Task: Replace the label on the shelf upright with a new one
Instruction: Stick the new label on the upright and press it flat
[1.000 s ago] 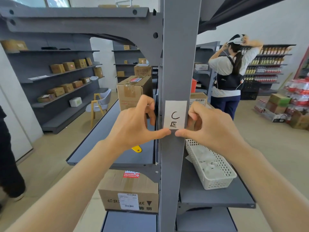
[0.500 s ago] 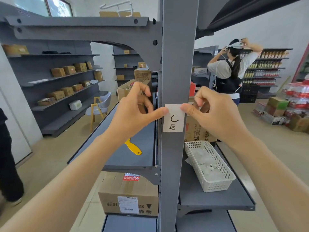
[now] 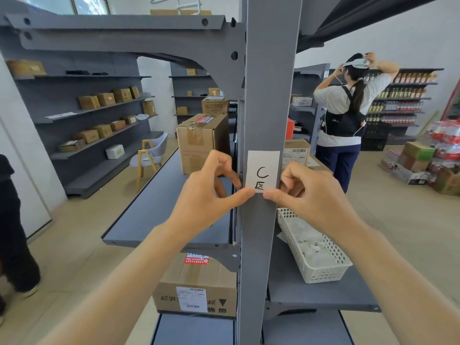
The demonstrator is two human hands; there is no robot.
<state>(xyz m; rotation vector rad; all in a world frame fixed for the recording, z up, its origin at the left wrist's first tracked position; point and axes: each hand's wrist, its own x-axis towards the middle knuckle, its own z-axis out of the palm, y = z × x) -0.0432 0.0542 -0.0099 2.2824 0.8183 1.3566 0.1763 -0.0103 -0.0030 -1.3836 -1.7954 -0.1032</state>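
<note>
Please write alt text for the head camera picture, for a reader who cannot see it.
Two bare hands press their thumbs on the bottom edge of a white label stuck on a grey shelf upright: left hand, right hand. A white basket sits on the shelf at right.

Both forearms are bare to the frame's edge, with no sleeves, gloves or jewellery visible

The label point(image 3: 263, 171) I press on the upright point(image 3: 267, 95) reads "C" above "区"; print on the cartons is too blurred to read.
</note>
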